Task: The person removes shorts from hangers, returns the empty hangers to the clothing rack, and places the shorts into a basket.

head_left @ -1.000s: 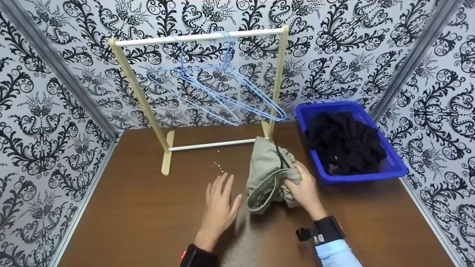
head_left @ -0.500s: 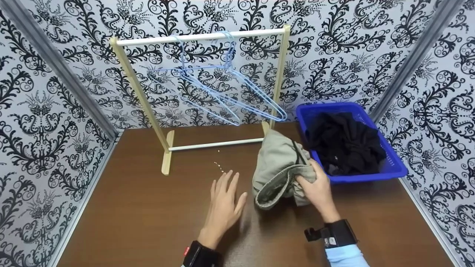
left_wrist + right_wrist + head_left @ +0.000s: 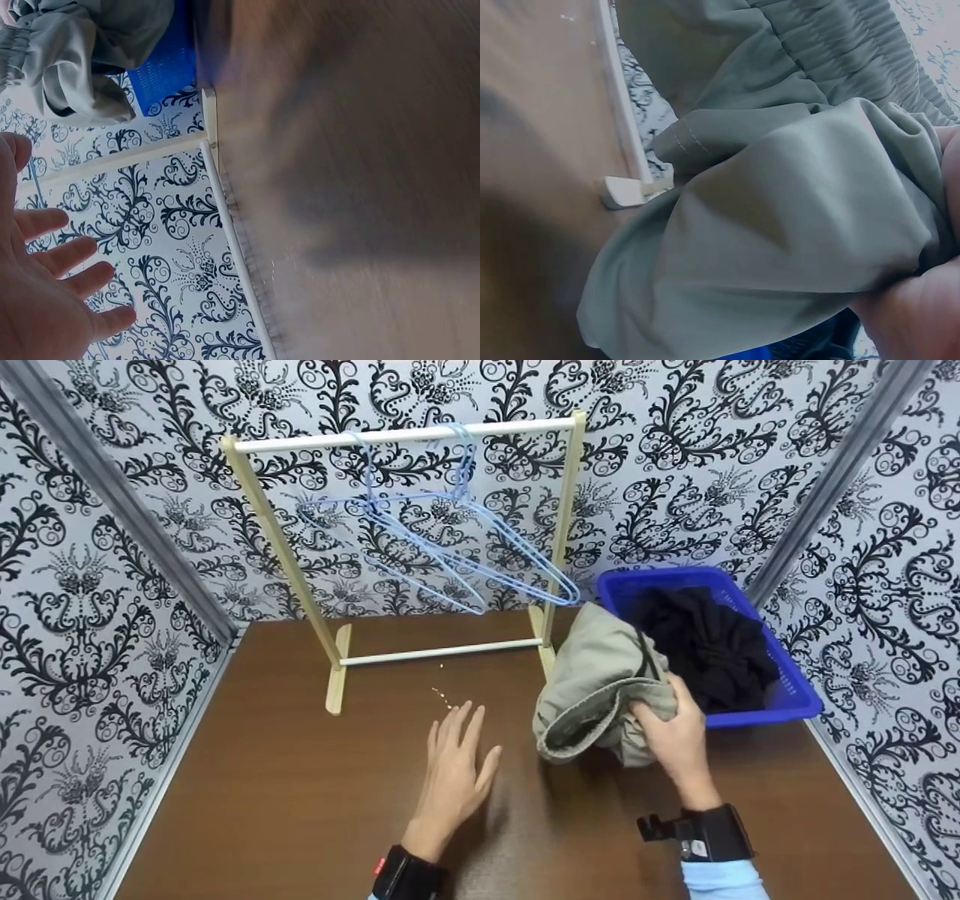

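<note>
My right hand (image 3: 677, 739) grips a bunched pair of grey-green pants (image 3: 589, 679) with a gathered elastic waistband and a black cord. The pants hang above the table, their waist opening facing toward me and left, and they overlap the basket's near left corner in the head view. In the right wrist view, folds of the cloth (image 3: 780, 217) fill most of the picture, and part of the hand (image 3: 922, 311) shows at the right edge. My left hand (image 3: 451, 784) is held over the table with fingers spread, touching nothing. Its palm side (image 3: 45, 304) shows in the left wrist view.
A blue plastic basket (image 3: 806, 697) holding black clothing (image 3: 709, 652) stands at the right. Behind my hands is a wooden rack with a white top rail (image 3: 300, 442). Several light-blue hangers (image 3: 517, 540) hang from it. Patterned walls close in the table (image 3: 300, 780).
My right hand has carried the pants to the right and slightly up, toward the basket. The left hand has shifted a little to the right, its fingers still spread.
</note>
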`<state>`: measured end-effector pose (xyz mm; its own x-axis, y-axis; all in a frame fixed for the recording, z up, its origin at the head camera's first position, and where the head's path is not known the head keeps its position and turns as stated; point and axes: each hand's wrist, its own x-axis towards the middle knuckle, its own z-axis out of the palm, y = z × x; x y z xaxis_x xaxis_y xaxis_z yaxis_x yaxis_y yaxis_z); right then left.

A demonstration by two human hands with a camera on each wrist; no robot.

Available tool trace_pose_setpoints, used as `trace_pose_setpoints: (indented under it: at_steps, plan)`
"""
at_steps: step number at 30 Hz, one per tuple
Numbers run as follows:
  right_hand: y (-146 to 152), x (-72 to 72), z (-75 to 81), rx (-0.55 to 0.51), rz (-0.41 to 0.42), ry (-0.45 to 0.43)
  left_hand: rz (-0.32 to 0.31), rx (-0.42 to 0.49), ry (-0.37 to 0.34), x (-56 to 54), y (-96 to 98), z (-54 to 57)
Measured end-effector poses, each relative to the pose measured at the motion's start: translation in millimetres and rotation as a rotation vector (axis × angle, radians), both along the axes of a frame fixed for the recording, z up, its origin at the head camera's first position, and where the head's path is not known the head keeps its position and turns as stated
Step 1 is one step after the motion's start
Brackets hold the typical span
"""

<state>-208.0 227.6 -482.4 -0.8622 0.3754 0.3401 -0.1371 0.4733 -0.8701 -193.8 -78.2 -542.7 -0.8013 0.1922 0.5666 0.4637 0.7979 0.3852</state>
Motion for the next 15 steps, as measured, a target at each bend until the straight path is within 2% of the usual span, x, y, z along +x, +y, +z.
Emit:
trace_pose_setpoints:
  at_steps: [9,15]
  plan:
    - [20,3.4,24.0,-0.035,-0.07,0.021,-0.021,-0.005,0.014,-3.4,1.5,5.4]
    - [38,3.7,43.3,-0.065,-0.1,-0.014,-0.028,-0.035,0.051,-7.9,2.7,10.9]
